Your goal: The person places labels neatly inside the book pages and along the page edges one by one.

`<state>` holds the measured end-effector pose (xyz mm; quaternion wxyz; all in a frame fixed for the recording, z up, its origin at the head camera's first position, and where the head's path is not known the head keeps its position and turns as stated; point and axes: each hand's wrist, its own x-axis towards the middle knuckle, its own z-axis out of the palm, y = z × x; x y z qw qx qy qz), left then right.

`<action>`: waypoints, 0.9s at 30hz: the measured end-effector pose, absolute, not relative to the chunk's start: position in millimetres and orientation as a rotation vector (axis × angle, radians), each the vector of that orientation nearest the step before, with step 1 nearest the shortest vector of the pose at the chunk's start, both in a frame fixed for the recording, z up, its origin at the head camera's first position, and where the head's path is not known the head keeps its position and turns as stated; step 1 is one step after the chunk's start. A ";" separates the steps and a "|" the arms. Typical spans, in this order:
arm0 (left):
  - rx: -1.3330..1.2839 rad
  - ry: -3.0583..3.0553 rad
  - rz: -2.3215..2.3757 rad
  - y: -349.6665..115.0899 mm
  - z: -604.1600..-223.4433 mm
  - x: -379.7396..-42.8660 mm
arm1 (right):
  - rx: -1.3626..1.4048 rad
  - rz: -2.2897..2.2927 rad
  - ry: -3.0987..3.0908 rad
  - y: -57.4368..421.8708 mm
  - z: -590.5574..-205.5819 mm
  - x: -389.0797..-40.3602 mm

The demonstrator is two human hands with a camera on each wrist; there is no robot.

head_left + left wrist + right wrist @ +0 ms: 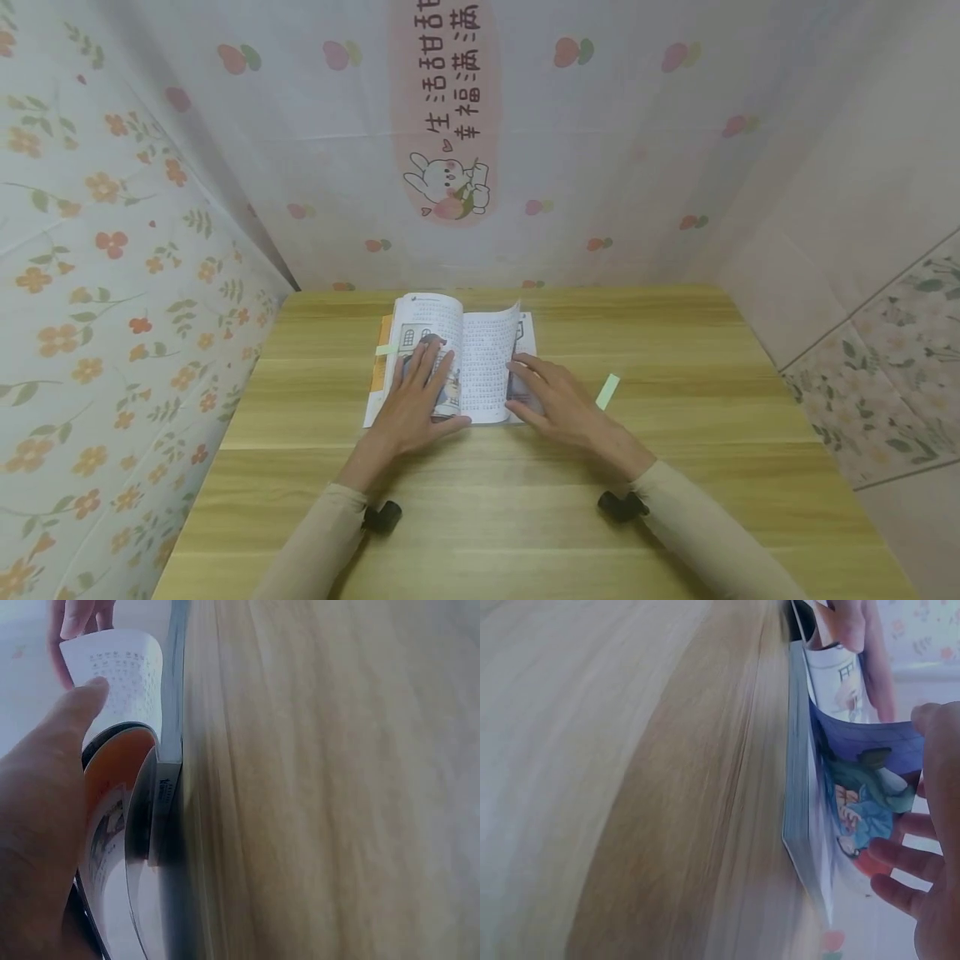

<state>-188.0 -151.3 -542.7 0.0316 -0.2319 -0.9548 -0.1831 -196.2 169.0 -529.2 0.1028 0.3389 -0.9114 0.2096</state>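
In the head view, soft, rather dim light is falling evenly over the table [487,517], and a pale sheen is spreading towards its near edge. Faint shadows are lying beneath the 2 sleeves [315,542]. The table's left and right edges are splaying outward in the wide view, and print in the book [483,367] is looking too fine to read. In the 2 wrist views, cool haze is washing out colours; in the left view, dark, blurry shadow is lying where book and table are meeting.
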 end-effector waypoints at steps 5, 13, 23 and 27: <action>-0.735 -2.928 -0.545 -153.0 -541.2 -187.0 | 1.021 0.606 -2.717 162.6 -527.5 -198.8; -0.767 -2.890 -0.562 -156.0 -534.7 -184.3 | 1.122 0.589 -2.649 151.0 -528.8 -204.9; -0.816 -2.830 -0.515 -157.7 -523.6 -180.6 | 1.182 0.579 -2.636 137.7 -530.8 -207.9; -0.833 -2.798 -0.512 -158.4 -520.6 -179.5 | 1.208 0.578 -2.619 133.2 -531.1 -208.7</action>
